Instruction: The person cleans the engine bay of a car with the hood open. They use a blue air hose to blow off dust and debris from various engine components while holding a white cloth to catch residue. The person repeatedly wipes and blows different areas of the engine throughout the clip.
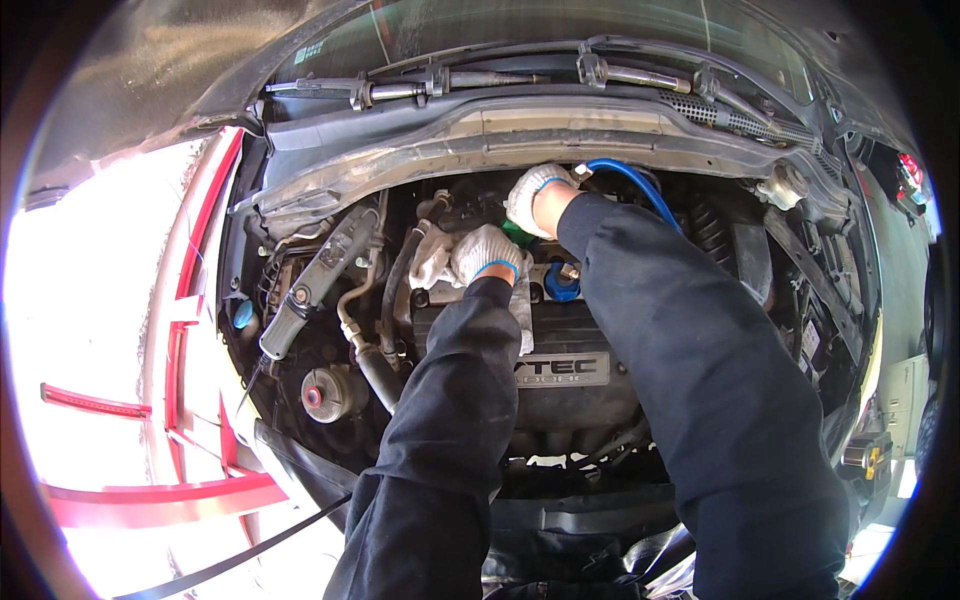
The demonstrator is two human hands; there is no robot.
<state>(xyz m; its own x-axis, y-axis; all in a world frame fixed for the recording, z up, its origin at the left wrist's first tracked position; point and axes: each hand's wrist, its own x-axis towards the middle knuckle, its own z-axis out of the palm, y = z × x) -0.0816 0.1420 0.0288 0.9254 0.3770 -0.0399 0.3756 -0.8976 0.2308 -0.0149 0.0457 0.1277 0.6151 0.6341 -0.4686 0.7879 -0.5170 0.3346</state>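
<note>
two gloved hands are reaching over the far side of a car engine point(580, 408), both arms stretching in from the near edge. the left hand point(487, 256) is curling, its knuckles showing, and is touching a bunched pale rag point(432, 258) that is sticking out on its left; its fingertips are hiding, so i cannot tell whether it is gripping. the right hand point(534, 198) is sitting farther and to the right, bending at the wrist; its fingers are also hiding, and i cannot tell if they are closing on anything. a green thing point(517, 235) is showing just under it, between the hands. a blue hose point(637, 184) is arching away to the right, its metal end point(581, 173) lying just beside the right hand. a blue fitting point(562, 284) is standing on the engine, between the forearms. a slim dark lamp point(318, 275) is leaning at a slant on the left.
</note>
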